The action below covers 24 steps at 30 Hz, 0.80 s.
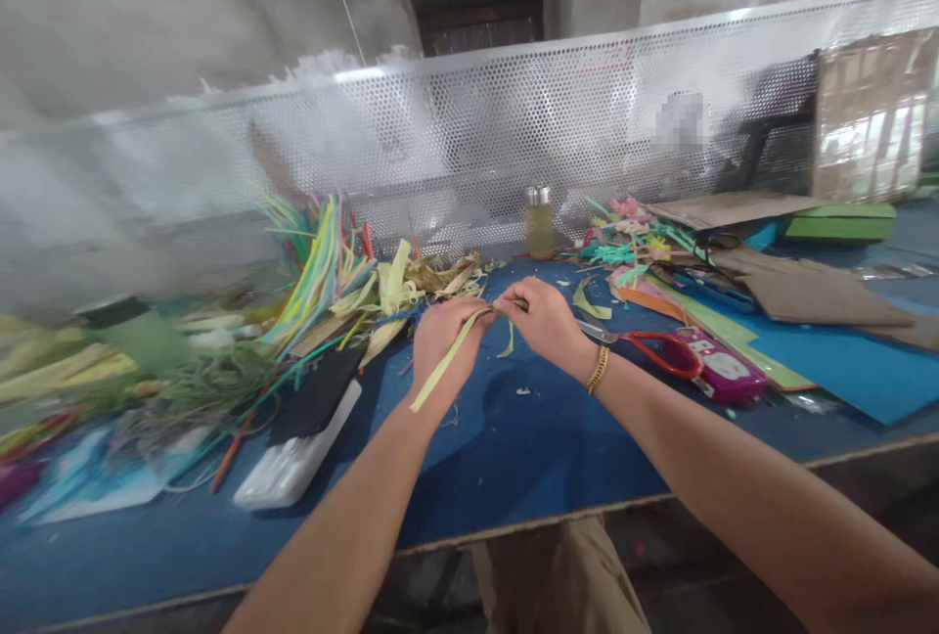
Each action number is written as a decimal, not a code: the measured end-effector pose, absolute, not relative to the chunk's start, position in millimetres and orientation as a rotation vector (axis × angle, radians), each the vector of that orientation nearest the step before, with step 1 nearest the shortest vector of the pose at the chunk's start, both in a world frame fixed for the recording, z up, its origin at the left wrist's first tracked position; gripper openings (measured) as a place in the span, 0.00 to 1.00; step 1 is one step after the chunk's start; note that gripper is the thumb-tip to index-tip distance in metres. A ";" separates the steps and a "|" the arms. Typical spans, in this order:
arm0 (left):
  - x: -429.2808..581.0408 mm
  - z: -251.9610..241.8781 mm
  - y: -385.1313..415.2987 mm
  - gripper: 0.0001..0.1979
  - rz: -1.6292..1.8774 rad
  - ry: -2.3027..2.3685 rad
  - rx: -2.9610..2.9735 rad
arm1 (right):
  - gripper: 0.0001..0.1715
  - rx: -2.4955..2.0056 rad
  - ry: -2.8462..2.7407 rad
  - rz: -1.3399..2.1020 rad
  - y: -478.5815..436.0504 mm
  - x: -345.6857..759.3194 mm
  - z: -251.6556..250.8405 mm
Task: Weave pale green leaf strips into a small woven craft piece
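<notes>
My left hand (449,342) and my right hand (541,316) meet above the blue tabletop, fingertips almost touching. Between them they pinch a pale yellow-green strip (444,367) that looks like dried leaf or husk. One end of it trails back over my left hand and wrist; a short piece hangs below the fingers. The part between the fingertips is mostly hidden. Just right of my right hand lie a curled green leaf scrap (589,301) and scissors with red handles (664,353), which rest against a purple case (723,367).
Dried husks (396,284), a bundle of colourful stems (323,257) and a white box-like object (293,468) are at the left. A jar (540,223) stands at the back before a perforated metal panel (499,145). Blue sheets (836,360) and brown cardboard (814,292) lie at right.
</notes>
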<state>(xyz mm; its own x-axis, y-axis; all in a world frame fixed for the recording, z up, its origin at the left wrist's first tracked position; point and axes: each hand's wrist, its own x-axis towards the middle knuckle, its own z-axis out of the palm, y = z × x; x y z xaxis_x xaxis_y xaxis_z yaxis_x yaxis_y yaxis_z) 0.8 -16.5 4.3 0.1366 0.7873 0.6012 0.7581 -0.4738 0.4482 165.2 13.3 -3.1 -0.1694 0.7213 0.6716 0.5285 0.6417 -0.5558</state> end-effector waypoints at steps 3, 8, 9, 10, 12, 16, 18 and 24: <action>1.9 7.3 -18.5 0.08 1.505 1.754 2.395 | 0.12 -1.026 -1.748 0.478 12.3 162.9 -2.5; -1.1 6.5 -14.3 0.06 1.580 1.664 2.426 | 0.16 -1.050 -1.534 0.851 4.5 157.0 -0.8; -1.9 6.3 -12.7 0.07 1.561 1.613 2.423 | 0.17 -1.031 -1.489 0.926 3.1 155.9 -0.6; -2.8 6.3 -11.1 0.08 1.542 1.573 2.418 | 0.18 -1.006 -1.448 1.006 2.0 154.9 -0.5; -3.9 6.4 -8.1 0.09 1.517 1.511 2.401 | 0.17 -0.949 -1.383 1.150 1.2 153.4 -0.8; -3.3 6.0 -4.9 0.09 1.566 1.363 2.234 | 0.11 -0.880 -1.329 1.257 3.2 153.1 -0.7; -1.9 4.8 -4.3 0.08 1.549 1.310 2.098 | 0.09 -0.865 -1.334 1.250 4.1 153.9 0.4; -0.4 1.8 -1.9 0.05 1.662 1.283 1.993 | 0.05 -0.884 -1.400 1.175 4.0 158.1 3.7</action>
<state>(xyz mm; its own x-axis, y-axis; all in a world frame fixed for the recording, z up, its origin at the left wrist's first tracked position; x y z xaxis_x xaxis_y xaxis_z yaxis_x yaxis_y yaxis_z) -0.4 -1.9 1.8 -0.0362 0.7416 0.6699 0.4609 -0.5824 0.6696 158.1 4.0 3.7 -0.1701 0.9522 0.2539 -0.0851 0.2425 -0.9664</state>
